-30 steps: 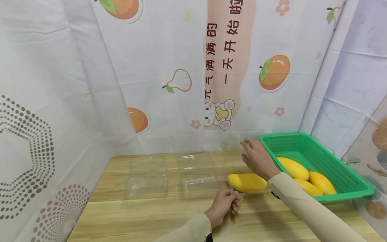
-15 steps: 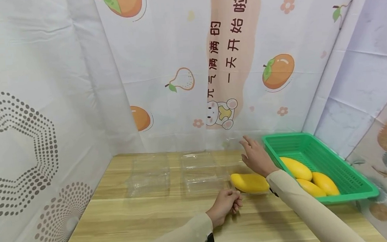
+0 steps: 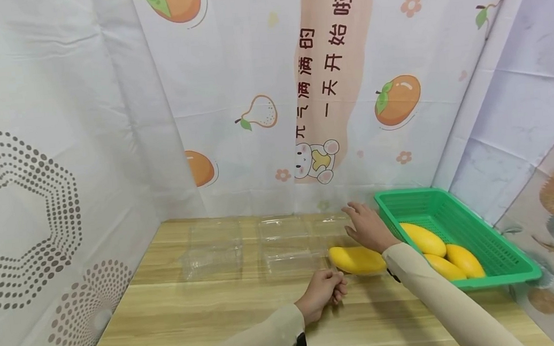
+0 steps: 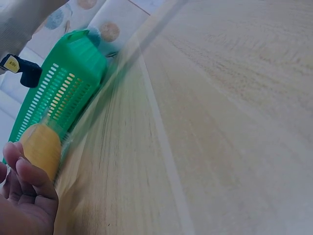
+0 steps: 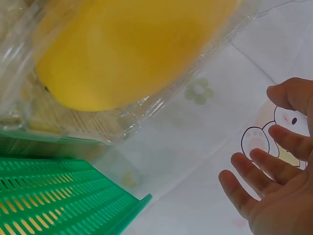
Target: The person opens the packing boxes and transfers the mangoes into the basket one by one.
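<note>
A yellow mango [image 3: 357,259] lies in a clear plastic box at the right of the table, plain in the right wrist view as a mango [image 5: 122,54] behind a clear wall. My left hand [image 3: 320,294] rests at the box's front left corner, fingers curled; the left wrist view shows the same hand [image 4: 29,196] close to the mango [image 4: 43,149], with nothing visible in its fingers. Over the box's back part my right hand [image 3: 370,226] is spread, fingers apart and bent slightly, as the hand [image 5: 274,171] in the right wrist view shows. The box's clear lid [image 3: 330,220] stands behind the mango.
A green basket [image 3: 504,248] holding three visible mangoes [image 3: 464,260] stands right of the box. Two clear plastic boxes, the middle box [image 3: 287,247] and the left box [image 3: 215,252], sit on the wooden table [image 3: 209,311]. Printed cloth [image 3: 232,79] hangs behind.
The clear lid, faintly seen higher near my right fingertips half a second ago, now appears lower behind the mango. Both hands keep almost the same place; the view shifts slightly.
</note>
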A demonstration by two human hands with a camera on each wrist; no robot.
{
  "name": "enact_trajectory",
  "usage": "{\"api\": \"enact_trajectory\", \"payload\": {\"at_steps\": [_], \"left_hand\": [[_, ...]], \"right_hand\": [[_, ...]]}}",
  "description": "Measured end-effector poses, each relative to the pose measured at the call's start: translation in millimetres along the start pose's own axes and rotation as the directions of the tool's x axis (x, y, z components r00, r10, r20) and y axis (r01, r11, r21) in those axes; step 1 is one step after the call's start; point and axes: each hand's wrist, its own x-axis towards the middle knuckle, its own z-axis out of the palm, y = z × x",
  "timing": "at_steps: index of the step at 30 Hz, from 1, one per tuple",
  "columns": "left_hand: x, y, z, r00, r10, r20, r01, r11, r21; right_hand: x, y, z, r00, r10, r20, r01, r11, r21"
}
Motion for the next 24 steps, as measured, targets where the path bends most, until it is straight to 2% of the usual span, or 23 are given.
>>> {"api": "enact_trajectory", "payload": {"at_steps": [10,24], "left_hand": [[0.0,0.6,-2.2,1.000,-0.010,-0.005,0.010,1.000,-0.003],[1.6,-0.6,-3.5,1.000,-0.017,-0.007,0.017,1.000,-0.002]], "right_hand": [[-6.9,3,1,0.999,-0.028,0.029,0.029,0.999,-0.037],[-18.8,12,0,0.995,0.012,0.097,-0.015,0.999,0.029]]}}
